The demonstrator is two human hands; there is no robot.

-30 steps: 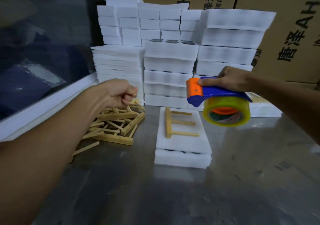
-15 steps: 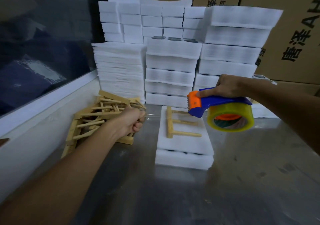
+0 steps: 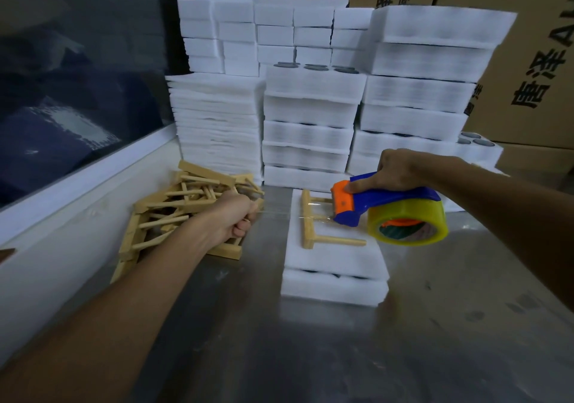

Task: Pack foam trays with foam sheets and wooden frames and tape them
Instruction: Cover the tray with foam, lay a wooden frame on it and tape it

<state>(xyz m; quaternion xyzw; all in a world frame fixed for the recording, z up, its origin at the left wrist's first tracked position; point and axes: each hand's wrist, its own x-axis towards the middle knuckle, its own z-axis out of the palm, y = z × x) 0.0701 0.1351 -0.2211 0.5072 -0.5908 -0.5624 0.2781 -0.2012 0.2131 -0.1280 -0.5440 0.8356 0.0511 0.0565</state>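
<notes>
On the metal desk (image 3: pixel 310 356), in the middle, a white foam tray (image 3: pixel 332 287) is placed, and it is covered by a foam sheet (image 3: pixel 329 253). A wooden frame (image 3: pixel 310 222) is laid on top of the sheet, near its far end. A tape dispenser (image 3: pixel 385 205), blue with an orange front, is gripped by the right hand (image 3: pixel 400 171); the index finger is stretched along its top, and the front edge is held just above the frame. A roll of clear yellowish tape (image 3: pixel 407 222) is carried under the dispenser. A strip of clear tape (image 3: pixel 279 211) is stretched from the dispenser to the left hand (image 3: pixel 236 216), across the frame. The left hand is closed into a fist and the end of the strip is pinched in it; this hand is seen to the left of the tray, in front of a loose pile of wooden frames (image 3: pixel 174 210). The two hands are kept apart, one on each side of the tray. Behind the tray, stacks of white foam trays and sheets (image 3: pixel 310 107) are piled up. Brown cardboard boxes (image 3: pixel 528 61) with black print are seen behind the stacks.
</notes>
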